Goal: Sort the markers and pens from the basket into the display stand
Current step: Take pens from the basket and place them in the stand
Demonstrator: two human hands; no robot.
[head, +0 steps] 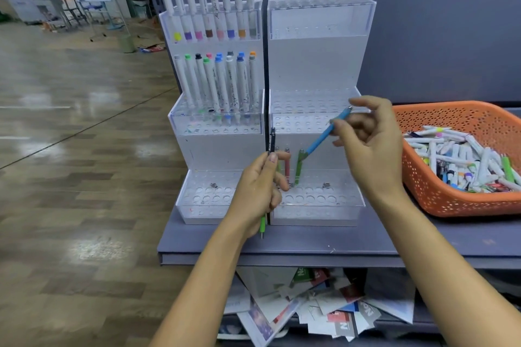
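Observation:
Two clear acrylic display stands stand side by side on the grey shelf: the left stand [197,155] carries several white markers in its upper tiers, the right stand [315,65] has a red pen [287,167] and a green pen [298,167] upright in its bottom tier. My right hand [369,144] pinches a blue pen [324,135] slanted down towards that bottom tier. My left hand [258,191] grips a black pen [272,139] pointing up and a green pen [262,225] pointing down. The orange basket [451,203] at right holds several markers and pens.
The shelf's front edge [282,258] runs below the stands, with loose papers and booklets [315,307] piled underneath. A dark wall panel rises behind the stands. Wooden floor spreads to the left, with desks and a whiteboard far back.

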